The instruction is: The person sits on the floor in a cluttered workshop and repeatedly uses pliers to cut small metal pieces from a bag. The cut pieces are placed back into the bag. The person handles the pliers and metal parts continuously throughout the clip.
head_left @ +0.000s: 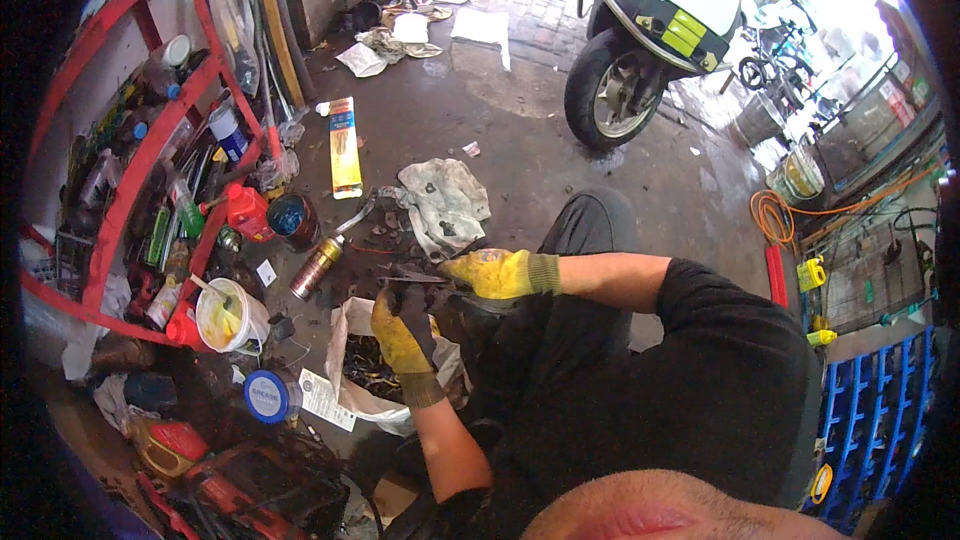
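Note:
Both my hands wear yellow work gloves. My left hand is closed at one end of a thin, dark, flat piece, above an open white sack with dark, greasy bits inside. Across from it, my right hand is curled in at the piece's other end. The grime and the fingers hide what kind of part this is. Just beyond the hands lies a stained grey-white rag. A gold and dark spray can lies tilted to the left, near a dark tin with blue contents.
A white bucket of yellow grease stands on the left, near a round blue-rimmed lid. A red rack crowded with bottles lines the wall. Farther off are a yellow box and a scooter. Blue plastic grating lies right.

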Demonstrator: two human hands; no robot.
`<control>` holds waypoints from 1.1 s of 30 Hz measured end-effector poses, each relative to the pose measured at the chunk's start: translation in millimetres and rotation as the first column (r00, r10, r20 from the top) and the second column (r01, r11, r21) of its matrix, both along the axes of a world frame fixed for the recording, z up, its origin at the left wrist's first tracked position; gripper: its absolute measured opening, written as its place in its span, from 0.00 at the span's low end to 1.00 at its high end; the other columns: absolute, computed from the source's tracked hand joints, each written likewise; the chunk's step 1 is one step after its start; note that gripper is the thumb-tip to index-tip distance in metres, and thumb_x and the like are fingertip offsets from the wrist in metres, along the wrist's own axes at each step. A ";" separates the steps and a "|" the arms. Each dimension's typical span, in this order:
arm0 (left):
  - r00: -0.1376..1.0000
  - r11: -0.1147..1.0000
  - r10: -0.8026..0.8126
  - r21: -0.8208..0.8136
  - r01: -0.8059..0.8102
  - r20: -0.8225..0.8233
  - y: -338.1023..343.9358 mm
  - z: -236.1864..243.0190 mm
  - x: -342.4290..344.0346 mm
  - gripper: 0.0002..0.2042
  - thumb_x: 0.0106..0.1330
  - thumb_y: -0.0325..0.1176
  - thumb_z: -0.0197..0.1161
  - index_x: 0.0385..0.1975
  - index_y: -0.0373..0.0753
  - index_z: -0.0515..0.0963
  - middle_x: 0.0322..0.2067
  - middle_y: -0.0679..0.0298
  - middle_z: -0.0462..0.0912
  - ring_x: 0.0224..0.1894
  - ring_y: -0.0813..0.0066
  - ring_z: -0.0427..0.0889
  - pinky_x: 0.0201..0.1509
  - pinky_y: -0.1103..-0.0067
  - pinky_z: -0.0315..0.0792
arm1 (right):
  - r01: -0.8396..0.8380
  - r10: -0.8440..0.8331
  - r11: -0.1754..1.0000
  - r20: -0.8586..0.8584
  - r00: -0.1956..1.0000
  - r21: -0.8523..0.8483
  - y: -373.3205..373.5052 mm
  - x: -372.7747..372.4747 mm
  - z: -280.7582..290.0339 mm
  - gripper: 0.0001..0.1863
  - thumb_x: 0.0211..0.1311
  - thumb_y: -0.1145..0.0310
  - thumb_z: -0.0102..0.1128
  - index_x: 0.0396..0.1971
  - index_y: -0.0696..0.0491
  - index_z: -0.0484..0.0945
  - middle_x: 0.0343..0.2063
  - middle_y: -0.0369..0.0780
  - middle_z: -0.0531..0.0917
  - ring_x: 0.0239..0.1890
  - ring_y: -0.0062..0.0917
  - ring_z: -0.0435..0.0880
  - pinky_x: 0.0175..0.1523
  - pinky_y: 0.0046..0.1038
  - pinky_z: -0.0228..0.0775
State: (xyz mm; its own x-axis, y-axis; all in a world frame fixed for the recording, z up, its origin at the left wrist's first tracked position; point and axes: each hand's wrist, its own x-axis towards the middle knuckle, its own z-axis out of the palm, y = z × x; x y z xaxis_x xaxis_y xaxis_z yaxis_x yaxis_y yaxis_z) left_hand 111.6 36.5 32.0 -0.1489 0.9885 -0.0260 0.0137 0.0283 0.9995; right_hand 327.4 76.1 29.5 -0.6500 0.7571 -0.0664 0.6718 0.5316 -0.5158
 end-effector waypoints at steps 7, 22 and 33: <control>0.993 0.994 0.113 0.001 -0.113 -0.013 -4.1 14.8 1.2 0.15 0.68 0.36 0.65 0.49 0.32 0.82 0.43 0.57 0.89 0.42 0.69 0.85 0.49 0.73 0.77 | 0.099 -0.057 0.985 0.280 0.958 -0.138 -0.3 -34.3 50.7 0.23 0.57 0.66 0.62 0.53 0.59 0.75 0.46 0.56 0.84 0.51 0.47 0.85 0.52 0.44 0.77; 0.968 0.968 0.251 0.016 -0.250 -0.034 -50.3 38.7 -8.2 0.11 0.71 0.31 0.64 0.47 0.30 0.81 0.35 0.63 0.86 0.35 0.78 0.81 0.42 0.77 0.75 | -0.016 -0.039 0.931 -0.141 0.989 -0.365 -34.4 -38.4 52.7 0.23 0.67 0.55 0.60 0.57 0.49 0.77 0.38 0.51 0.86 0.44 0.49 0.86 0.46 0.44 0.78; 0.979 0.981 0.063 -0.170 -0.096 -0.192 -82.0 91.5 -20.1 0.15 0.68 0.29 0.65 0.53 0.35 0.81 0.42 0.64 0.87 0.43 0.77 0.82 0.49 0.78 0.75 | -0.157 0.117 0.947 -0.155 0.981 -0.281 -36.8 -48.5 44.7 0.27 0.51 0.57 0.76 0.49 0.53 0.78 0.38 0.51 0.86 0.45 0.47 0.86 0.49 0.46 0.77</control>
